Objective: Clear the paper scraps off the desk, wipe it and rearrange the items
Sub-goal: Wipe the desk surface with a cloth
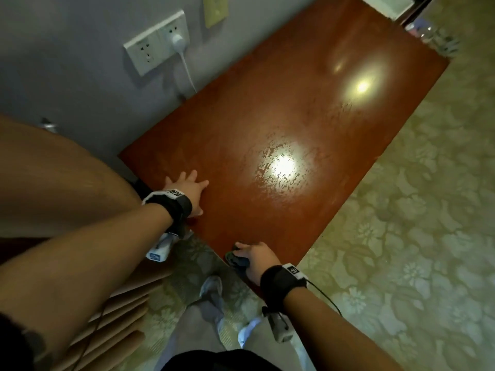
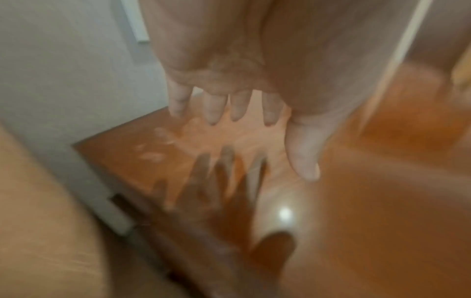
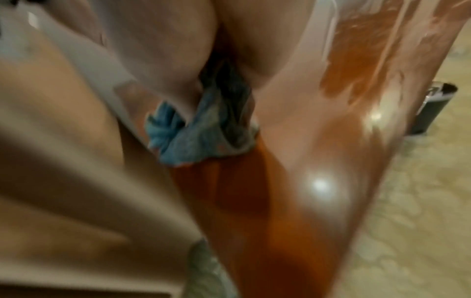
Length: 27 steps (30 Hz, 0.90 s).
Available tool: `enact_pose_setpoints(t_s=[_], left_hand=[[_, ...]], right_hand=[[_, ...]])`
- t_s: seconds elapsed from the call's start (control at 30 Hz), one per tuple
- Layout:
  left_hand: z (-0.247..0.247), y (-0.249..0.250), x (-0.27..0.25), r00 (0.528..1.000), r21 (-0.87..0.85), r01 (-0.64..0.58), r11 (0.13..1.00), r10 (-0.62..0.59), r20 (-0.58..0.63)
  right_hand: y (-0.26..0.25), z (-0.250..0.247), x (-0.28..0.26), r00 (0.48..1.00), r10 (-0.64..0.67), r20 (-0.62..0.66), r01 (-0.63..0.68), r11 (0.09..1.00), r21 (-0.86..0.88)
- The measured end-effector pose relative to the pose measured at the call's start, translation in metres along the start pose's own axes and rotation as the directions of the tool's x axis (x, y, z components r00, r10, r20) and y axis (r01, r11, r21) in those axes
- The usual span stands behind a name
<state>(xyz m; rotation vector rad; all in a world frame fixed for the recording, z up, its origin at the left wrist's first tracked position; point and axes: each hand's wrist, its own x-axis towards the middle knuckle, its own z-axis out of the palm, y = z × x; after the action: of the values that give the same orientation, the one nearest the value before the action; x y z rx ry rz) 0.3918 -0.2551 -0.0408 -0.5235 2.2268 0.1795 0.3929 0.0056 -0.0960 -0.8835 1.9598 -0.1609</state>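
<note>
Desk: a glossy reddish-brown wooden desk (image 1: 294, 108) stands with one long side against a grey wall (image 1: 67, 76); two lamp glints lie on its top; a patchy, mottled sheen rings the nearer glint.
Left hand: the left hand (image 1: 187, 192) lies palm down on the desk, close to its near end and toward the wall side; the grip is apart, fingers (image 2: 215, 106) straight and spread, holding nothing; the left wrist view is blurred but shows their reflection in the desk top.
Right hand: the right hand (image 1: 257, 259) sits at the desk's near end, on the side away from the wall; the grip is clamped on the cloth, fingers curled over it.
Cloth: a crumpled blue fabric cloth (image 1: 237, 259) is bunched under the right hand and touches the desk top at the near end; in the right wrist view its folds (image 3: 203, 137) stick out below the palm.
Wall fittings: a white double socket plate (image 1: 158, 44) hangs above the desk's wall side; a white plug (image 1: 178, 40) sits in it; its white cable (image 1: 188, 73) drops to the desk's back edge.
Floor: a pale green flower-patterned carpet (image 1: 415, 210) lies along the desk's open side and near end; a grey shoe (image 1: 213, 293) rests on it just short of the near end; a dark round bin (image 3: 430, 108) stands beside the desk's open side; clear plastic bottles (image 1: 428, 36), blurred, stand past the desk's far corner.
</note>
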Motion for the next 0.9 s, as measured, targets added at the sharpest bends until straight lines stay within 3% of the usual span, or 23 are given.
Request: enact_pose_setpoints(t_s=[0.07,0.27,0.4,0.5,0.7,0.9], left_hand=[[-0.006,0.030,-0.021,0.997,-0.105,-0.054,0.993,0.048,-0.061],[-0.026,0.116,-0.084,0.962,-0.407,-0.238,0.882,0.157,-0.224],[-0.032,0.182,-0.110,0.920,-0.628,-0.390,0.674,0.303,-0.247],[-0.044,0.237,-0.119,0.862,-0.646,-0.500,0.577,0.401,-0.310],[-0.090,0.339,-0.124,0.772,-0.409,-0.635,0.655,0.540,-0.335],[-0.147,0.428,-0.080,0.801,-0.179,-0.573,0.800,0.500,-0.330]], right_hand=[[-0.001,-0.029,-0.009,0.999,-0.030,-0.012,0.030,1.000,0.008],[0.024,-0.096,-0.077,0.959,-0.088,-0.269,0.122,0.986,0.111],[0.064,-0.127,-0.143,0.896,-0.101,-0.433,0.158,0.983,0.096],[0.104,-0.151,-0.179,0.844,-0.073,-0.531,0.156,0.981,0.115],[0.181,-0.191,-0.216,0.749,-0.033,-0.662,0.138,0.985,0.107],[0.261,-0.251,-0.216,0.738,-0.043,-0.673,0.126,0.989,0.075]])
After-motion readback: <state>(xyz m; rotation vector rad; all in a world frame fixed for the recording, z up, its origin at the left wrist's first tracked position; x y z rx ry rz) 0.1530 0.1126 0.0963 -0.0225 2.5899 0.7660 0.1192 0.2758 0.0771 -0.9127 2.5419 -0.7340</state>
